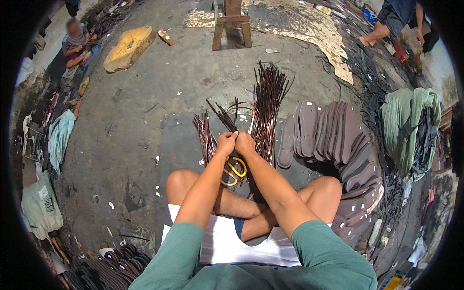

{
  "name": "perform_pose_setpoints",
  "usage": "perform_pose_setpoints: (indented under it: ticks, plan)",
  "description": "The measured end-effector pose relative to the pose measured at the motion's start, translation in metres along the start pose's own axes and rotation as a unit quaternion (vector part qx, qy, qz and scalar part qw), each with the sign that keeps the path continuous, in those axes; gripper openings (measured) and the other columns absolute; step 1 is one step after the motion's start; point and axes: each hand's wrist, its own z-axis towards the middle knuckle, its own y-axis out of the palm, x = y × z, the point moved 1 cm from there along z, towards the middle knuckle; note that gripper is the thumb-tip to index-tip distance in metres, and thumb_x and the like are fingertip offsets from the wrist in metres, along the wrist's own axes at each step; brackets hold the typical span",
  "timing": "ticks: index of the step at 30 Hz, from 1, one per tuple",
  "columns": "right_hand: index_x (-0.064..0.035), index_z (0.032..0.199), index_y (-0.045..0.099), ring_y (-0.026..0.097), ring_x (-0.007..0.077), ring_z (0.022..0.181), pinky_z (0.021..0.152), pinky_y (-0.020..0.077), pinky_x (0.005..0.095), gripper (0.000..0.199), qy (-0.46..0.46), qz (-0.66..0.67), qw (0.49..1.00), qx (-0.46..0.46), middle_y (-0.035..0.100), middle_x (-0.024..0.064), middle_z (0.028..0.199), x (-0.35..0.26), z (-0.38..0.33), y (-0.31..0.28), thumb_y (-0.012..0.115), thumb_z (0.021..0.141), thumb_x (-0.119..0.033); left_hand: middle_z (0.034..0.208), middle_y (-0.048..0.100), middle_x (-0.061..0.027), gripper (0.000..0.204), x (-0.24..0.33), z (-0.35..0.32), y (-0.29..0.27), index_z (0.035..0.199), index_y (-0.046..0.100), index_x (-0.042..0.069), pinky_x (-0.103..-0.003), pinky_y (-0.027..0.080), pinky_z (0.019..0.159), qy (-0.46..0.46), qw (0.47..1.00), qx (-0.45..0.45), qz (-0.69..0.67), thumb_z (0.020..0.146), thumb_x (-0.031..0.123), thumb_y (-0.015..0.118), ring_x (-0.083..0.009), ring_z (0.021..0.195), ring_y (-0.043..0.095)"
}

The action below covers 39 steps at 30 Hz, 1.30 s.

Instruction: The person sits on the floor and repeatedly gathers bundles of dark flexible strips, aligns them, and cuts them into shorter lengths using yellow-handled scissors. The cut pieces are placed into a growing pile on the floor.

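My left hand (226, 143) and my right hand (245, 143) meet in front of my crossed legs, fingers closed and pinched together. What lies between the fingertips is too small to make out. Just beyond them are a few loose dark strips (224, 116). A big bundle of glossy dark brown strips (267, 106) lies close by my right hand. Left of my left hand is a smaller bundle of such strips (205, 135). Scissors with yellow looped handles (240, 169) rest below my wrists, their blades hidden.
Brown sandal soles (307, 128) stand in a curved row on the right, running round my knee. More dark footwear (116, 263) is piled at lower left. Ahead are a wooden stool (232, 29) and a yellow-topped block (126, 48). People (75, 43) are at both far sides.
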Motion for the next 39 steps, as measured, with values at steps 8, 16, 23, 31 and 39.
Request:
perform_pose_setpoints:
  ticks: [8, 16, 23, 31, 39]
  plan:
    - [0.0066, 0.118, 0.045, 0.058, 0.0464, 0.104, 0.087, 0.045, 0.0474, 0.039, -0.212, 0.231, 0.948, 0.047, 0.059, 0.0339, 0.105, -0.031, -0.058, -0.069, 0.051, 0.09, -0.02, 0.1, 0.063, -0.0058, 0.042, 0.106, -0.037, -0.024, 0.106, 0.064, 0.005, -0.032, 0.049, 0.073, -0.029, 0.957, -0.229, -0.173, 0.086, 0.041, 0.066, -0.0162, 0.085, 0.06]
    - [0.0009, 0.105, 0.05, 0.046, 0.0121, 0.079, 0.072, 0.0414, 0.0298, 0.019, -0.17, 0.385, 0.905, 0.065, 0.052, 0.0051, 0.085, -0.059, -0.156, -0.146, 0.052, 0.094, -0.015, 0.078, 0.054, 0.0017, 0.042, 0.233, -0.145, -0.02, 0.13, 0.051, 0.011, -0.029, 0.052, 0.069, 0.194, 0.893, -0.228, -0.336, 0.094, 0.031, 0.059, -0.0088, 0.066, 0.054]
    - [0.0, 0.113, 0.051, 0.061, 0.0239, 0.099, 0.088, 0.0456, 0.037, 0.03, -0.216, 0.405, 0.887, 0.052, 0.061, 0.0148, 0.107, -0.042, -0.177, -0.154, 0.057, 0.093, -0.022, 0.067, 0.045, 0.0057, 0.034, 0.21, -0.196, -0.017, 0.121, 0.054, 0.011, -0.019, 0.035, 0.046, 0.221, 0.908, -0.191, -0.301, 0.095, 0.032, 0.058, -0.0027, 0.052, 0.041]
    - [-0.0028, 0.106, 0.059, 0.064, 0.0166, 0.082, 0.076, 0.0555, 0.0334, 0.024, -0.119, 0.747, 0.653, 0.05, 0.066, 0.0073, 0.091, -0.072, -0.168, -0.264, 0.056, 0.096, -0.024, 0.066, 0.044, 0.0083, 0.035, 0.168, -0.26, -0.027, 0.12, 0.056, 0.004, -0.019, 0.029, 0.045, 0.271, 0.929, -0.22, -0.123, 0.094, 0.028, 0.06, -0.0016, 0.052, 0.038]
    - [-0.0031, 0.113, 0.056, 0.059, 0.0117, 0.075, 0.075, 0.0551, 0.0321, 0.027, -0.196, 0.753, 0.619, 0.111, 0.057, 0.0009, 0.081, -0.067, -0.208, -0.321, 0.054, 0.097, -0.025, 0.061, 0.042, 0.0047, 0.027, 0.149, -0.272, -0.029, 0.111, 0.057, 0.011, -0.018, 0.03, 0.042, 0.212, 0.918, -0.221, -0.253, 0.096, 0.033, 0.057, -0.0031, 0.049, 0.039]
